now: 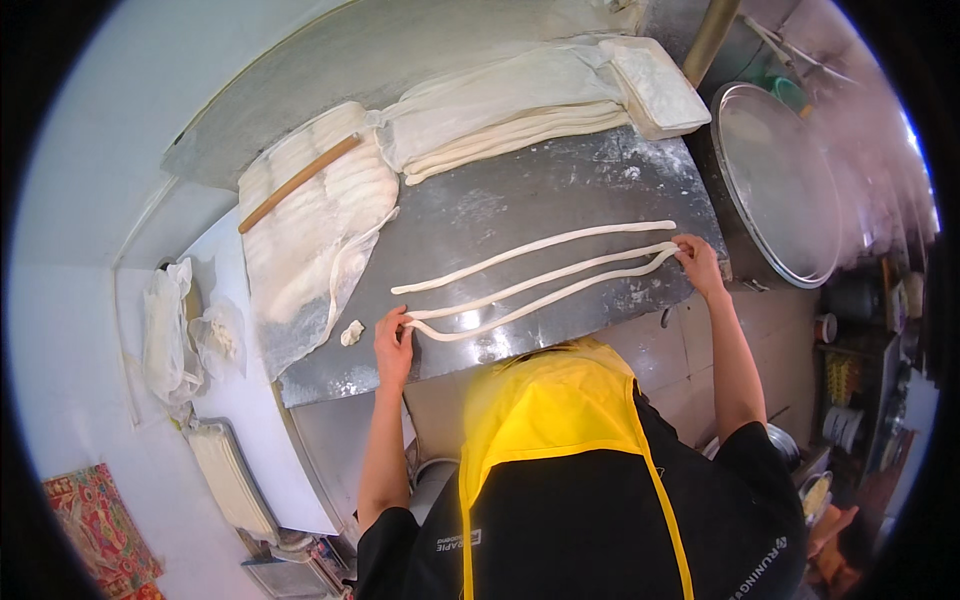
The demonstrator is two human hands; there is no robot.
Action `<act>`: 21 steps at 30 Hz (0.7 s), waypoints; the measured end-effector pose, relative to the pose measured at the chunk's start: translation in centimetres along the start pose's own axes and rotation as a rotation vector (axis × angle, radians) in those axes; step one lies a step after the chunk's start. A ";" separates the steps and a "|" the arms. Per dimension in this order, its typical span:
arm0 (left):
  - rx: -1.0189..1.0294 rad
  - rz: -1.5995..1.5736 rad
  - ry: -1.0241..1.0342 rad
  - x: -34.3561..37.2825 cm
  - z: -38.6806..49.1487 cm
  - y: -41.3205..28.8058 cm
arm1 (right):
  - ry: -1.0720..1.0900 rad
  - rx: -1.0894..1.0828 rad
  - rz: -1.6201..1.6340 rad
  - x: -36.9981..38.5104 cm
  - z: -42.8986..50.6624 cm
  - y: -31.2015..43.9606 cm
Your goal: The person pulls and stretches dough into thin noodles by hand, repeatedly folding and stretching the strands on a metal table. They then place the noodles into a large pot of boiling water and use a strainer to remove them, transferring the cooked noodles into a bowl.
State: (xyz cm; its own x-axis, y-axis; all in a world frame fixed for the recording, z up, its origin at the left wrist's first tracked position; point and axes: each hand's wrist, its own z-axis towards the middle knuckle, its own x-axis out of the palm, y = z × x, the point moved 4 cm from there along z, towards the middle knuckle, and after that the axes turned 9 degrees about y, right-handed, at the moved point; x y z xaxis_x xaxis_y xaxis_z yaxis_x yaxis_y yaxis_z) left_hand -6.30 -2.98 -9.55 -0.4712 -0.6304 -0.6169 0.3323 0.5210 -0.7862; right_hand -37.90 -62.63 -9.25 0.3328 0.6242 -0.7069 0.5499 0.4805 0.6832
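Observation:
Two long dough strands, an upper one [540, 283] and a lower one [536, 306], run side by side across the dark metal worktop [487, 214]. My left hand [393, 341] pinches their left ends together, and my right hand [697, 262] pinches their right ends near the worktop's right edge. Beyond them lies a third dough strand [532, 247], touched by neither hand. A small dough scrap [352, 333] rests left of my left hand. Further back, several thick dough strips [517, 139] lie partly under a plastic sheet [502, 82].
At the left, a wooden rolling pin [300, 183] lies on a floury cloth-like sheet [292, 262]. A white tub [660, 86] stands at the back right corner. Right of the worktop is a large round steaming pot [780, 180]. Plastic bags [169, 330] lie far left.

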 end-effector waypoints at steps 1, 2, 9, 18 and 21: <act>0.011 -0.015 0.011 0.0 0.0 -0.1 | -0.013 -0.073 -0.042 0.0 -0.1 0.3; 0.037 -0.052 0.012 0.0 0.0 -0.2 | -0.031 -0.071 -0.069 0.2 -0.3 0.3; 0.001 0.063 0.049 0.3 0.2 -0.3 | -0.092 0.038 -0.184 0.2 -0.3 0.5; 0.115 0.109 -0.095 -0.9 4.1 0.1 | -0.114 0.061 -0.078 -1.2 2.7 1.0; 0.192 0.052 -0.005 -1.5 5.7 -0.4 | -0.129 -0.183 -0.165 -1.3 3.4 1.6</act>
State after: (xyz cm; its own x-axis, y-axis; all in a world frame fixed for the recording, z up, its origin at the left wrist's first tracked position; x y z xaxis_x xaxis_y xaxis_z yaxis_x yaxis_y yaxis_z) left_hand -1.08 -5.58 -8.53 -0.4451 -0.6089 -0.6566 0.5063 0.4337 -0.7454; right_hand -34.80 -64.79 -7.81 0.3514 0.4505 -0.8207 0.4614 0.6794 0.5705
